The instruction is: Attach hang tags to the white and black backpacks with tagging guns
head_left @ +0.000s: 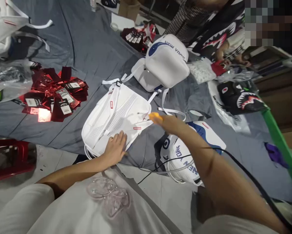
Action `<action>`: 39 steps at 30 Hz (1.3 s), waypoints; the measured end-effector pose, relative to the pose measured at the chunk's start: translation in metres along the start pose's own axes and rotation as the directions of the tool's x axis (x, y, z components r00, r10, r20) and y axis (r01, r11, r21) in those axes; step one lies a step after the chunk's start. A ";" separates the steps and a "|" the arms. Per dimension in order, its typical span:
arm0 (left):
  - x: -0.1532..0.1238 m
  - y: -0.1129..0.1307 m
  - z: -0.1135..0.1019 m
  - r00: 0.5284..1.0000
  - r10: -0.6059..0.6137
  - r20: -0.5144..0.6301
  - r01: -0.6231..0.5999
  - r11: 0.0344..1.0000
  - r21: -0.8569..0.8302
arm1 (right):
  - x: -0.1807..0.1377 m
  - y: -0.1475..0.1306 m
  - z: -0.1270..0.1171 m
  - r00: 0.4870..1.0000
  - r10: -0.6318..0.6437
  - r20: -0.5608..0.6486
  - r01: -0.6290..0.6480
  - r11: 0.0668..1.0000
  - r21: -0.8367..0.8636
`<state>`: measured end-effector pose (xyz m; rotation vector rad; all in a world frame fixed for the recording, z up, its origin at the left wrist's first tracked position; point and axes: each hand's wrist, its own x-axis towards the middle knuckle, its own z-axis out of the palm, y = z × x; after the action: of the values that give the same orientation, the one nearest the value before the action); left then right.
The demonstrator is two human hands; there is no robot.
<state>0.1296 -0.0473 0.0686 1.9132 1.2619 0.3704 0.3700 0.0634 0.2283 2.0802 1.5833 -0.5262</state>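
Note:
A white backpack [116,117] lies back side up on a grey sheet [92,45], its straps toward the far side. My left hand [115,148] rests flat on its near edge, fingers stretched out. My right hand [166,123] hovers at the backpack's right side, closed around a small yellow-orange object [156,116] that I cannot name. A second white backpack with blue lettering [184,152] lies under my right forearm. A third white bag [166,60] stands further back.
Red foil tags [54,96] are piled at the left. A black shark-print bag in plastic [240,97] lies at the right beside a green pole [279,139]. Another person [209,29] sits at the far side. A red stool [9,157] stands near left.

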 end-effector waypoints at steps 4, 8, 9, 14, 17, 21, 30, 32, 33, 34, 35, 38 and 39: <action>0.012 -0.002 0.016 0.984 -0.173 0.049 0.180 0.939 -0.295 | -0.040 0.027 0.023 0.976 -0.089 0.200 0.050 0.980 0.193; 0.028 -0.031 0.001 0.932 -0.353 0.082 0.345 0.795 -0.499 | -0.084 0.056 0.062 0.952 -0.078 0.295 -0.048 0.917 0.395; 0.030 -0.038 -0.004 0.910 -0.400 0.112 0.392 0.735 -0.553 | -0.090 0.060 0.072 0.918 -0.159 0.363 -0.027 0.888 0.459; 0.038 -0.054 -0.007 0.822 -0.505 0.262 0.513 0.461 -0.724 | -0.075 0.057 0.103 0.963 -0.182 0.201 0.045 0.839 0.542; 0.040 -0.053 -0.001 0.818 -0.503 0.277 0.506 0.401 -0.764 | -0.044 0.046 0.100 0.995 -0.003 -0.101 0.045 0.906 0.422; 0.034 -0.044 0.002 0.838 -0.506 0.202 0.473 0.490 -0.732 | -0.034 0.030 0.095 0.974 0.028 -0.224 0.045 0.948 0.315; 0.019 0.008 0.038 0.995 -0.095 -0.029 0.098 0.981 0.167 | -0.077 0.040 0.091 0.996 -0.007 -0.085 0.027 0.973 0.231; 0.018 0.007 0.030 0.998 -0.061 -0.011 0.062 0.952 0.299 | -0.082 0.042 0.105 0.996 -0.063 -0.067 0.077 0.971 0.225; 0.016 0.003 0.020 0.997 -0.061 -0.052 0.073 0.957 0.282 | -0.086 0.043 0.117 0.992 -0.123 -0.038 0.129 0.961 0.246; 0.012 -0.005 0.008 0.989 -0.073 -0.127 0.100 0.970 0.220 | -0.092 0.044 0.131 0.988 -0.156 -0.025 0.157 0.951 0.266; 0.008 -0.015 -0.007 0.965 -0.124 -0.230 0.146 0.986 0.082 | -0.099 0.044 0.147 0.986 -0.162 -0.048 0.169 0.946 0.277; -0.005 -0.055 -0.051 0.777 -0.512 -0.367 0.235 0.776 -0.585 | -0.122 0.037 0.193 0.991 -0.120 -0.060 0.132 0.950 0.282; -0.007 -0.069 -0.063 0.726 -0.621 -0.296 0.245 0.635 -0.732 | -0.129 0.032 0.206 0.994 -0.105 -0.035 0.110 0.951 0.290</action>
<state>0.0436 -0.0120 0.0583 0.8418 1.6346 0.9740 0.3632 -0.1643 0.1374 2.2221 1.7249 -0.8260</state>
